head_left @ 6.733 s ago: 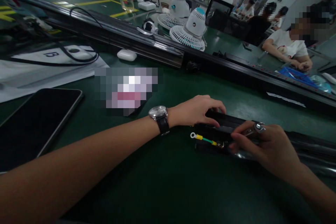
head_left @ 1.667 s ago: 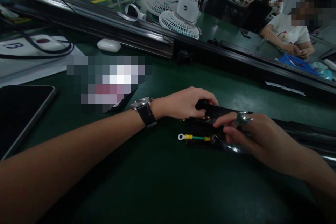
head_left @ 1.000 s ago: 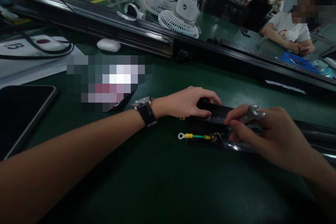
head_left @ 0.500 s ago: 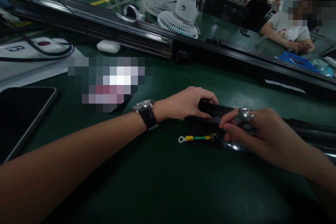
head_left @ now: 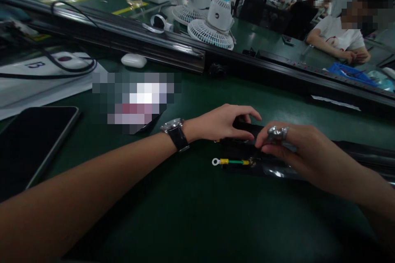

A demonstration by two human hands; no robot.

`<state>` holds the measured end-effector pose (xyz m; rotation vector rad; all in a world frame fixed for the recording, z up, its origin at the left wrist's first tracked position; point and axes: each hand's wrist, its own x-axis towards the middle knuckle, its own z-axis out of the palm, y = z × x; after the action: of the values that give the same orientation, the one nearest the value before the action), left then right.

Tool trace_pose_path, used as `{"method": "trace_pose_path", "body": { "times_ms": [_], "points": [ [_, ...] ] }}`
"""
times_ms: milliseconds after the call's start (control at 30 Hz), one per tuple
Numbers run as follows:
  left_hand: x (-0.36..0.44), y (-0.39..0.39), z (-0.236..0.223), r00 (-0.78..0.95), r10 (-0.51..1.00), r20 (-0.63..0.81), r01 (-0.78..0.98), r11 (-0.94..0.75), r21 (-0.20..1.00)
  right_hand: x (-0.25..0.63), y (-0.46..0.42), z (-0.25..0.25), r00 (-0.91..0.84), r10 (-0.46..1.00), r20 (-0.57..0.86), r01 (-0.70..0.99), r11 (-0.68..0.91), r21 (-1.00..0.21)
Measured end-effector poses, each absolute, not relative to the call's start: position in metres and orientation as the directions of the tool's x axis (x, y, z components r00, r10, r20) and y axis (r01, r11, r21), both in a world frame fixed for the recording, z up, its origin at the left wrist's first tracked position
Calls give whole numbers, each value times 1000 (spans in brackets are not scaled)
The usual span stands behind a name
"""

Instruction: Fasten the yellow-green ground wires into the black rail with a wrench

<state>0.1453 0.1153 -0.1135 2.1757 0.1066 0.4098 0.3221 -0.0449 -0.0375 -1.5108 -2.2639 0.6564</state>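
Note:
My left hand point(head_left: 224, 122), with a watch on its wrist, curls around the end of a long black strip point(head_left: 251, 126). Its thumb and index finger stand apart on either side. My right hand point(head_left: 296, 141), with a silver piece, perhaps a ring, at its index finger, is pinched over the strips. What sits in that pinch is hidden. A short green wire point(head_left: 235, 162) with yellow sleeves and a ring terminal at its left end lies just below. Its right end meets a second, shiny black strip point(head_left: 277, 171).
A dark-screened tablet or phone point(head_left: 46, 139) lies at left, near white paper point(head_left: 46, 94) with a cable across it. A white case point(head_left: 133, 61) rests before the raised metal rail point(head_left: 173, 53). Beyond stand two white fans point(head_left: 219, 16) and a seated person point(head_left: 336, 37).
My left index finger has straightened and lifted a little. My right hand has shifted slightly left and up, away from the wire's right end. The view has also moved slightly.

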Motion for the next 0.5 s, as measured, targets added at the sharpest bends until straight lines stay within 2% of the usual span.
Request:
{"method": "trace_pose_path", "body": {
  "times_ms": [133, 233, 367, 433, 500],
  "points": [
    [143, 111, -110, 936, 243, 255, -71, -580, 812, 326, -48, -41, -413, 911, -4, 735, 330, -592],
    [137, 108, -100, 927, 251, 280, -46, -663, 747, 334, -52, -45, -304, 952, 39, 760, 267, -593],
    [112, 104, -68, 873, 305, 382, 152, -913, 380, 346, -58, -51, -168, 982, 91, 747, 187, -638],
    [91, 110, -51, 831, 378, 407, 299, -922, 246, 350, -60, -53, -156, 982, 108, 705, 188, -684],
    [65, 126, -41, 772, 501, 391, 490, -861, 137, 350, -61, -54, -160, 981, 110, 684, 191, -704]
  ]
}}
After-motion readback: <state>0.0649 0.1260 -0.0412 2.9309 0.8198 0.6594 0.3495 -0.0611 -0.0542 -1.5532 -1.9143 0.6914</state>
